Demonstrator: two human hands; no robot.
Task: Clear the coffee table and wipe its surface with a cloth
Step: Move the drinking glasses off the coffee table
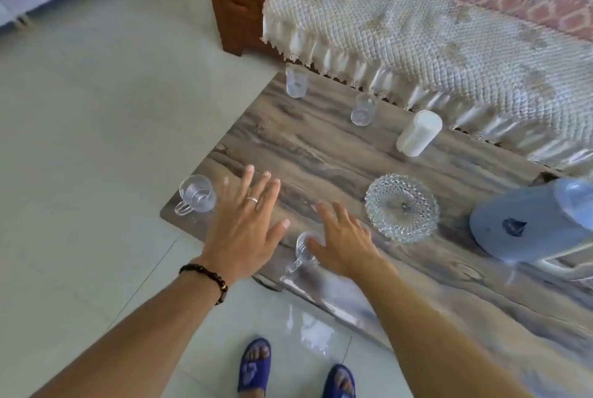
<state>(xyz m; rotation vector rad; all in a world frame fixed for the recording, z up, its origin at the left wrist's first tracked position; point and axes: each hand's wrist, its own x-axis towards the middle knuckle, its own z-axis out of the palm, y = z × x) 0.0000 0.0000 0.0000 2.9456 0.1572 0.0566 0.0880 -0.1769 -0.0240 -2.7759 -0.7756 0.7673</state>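
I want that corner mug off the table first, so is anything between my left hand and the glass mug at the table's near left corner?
Nothing visible. The left hand hovers open just right of the glass mug, with only bare coffee table between them.

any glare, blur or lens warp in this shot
Head view: daylight glare washes out the coffee table along its near edge and the floor tiles below; wide-angle warp bends the table edges; the blue jug at right looks smeared; both hands are slightly soft.
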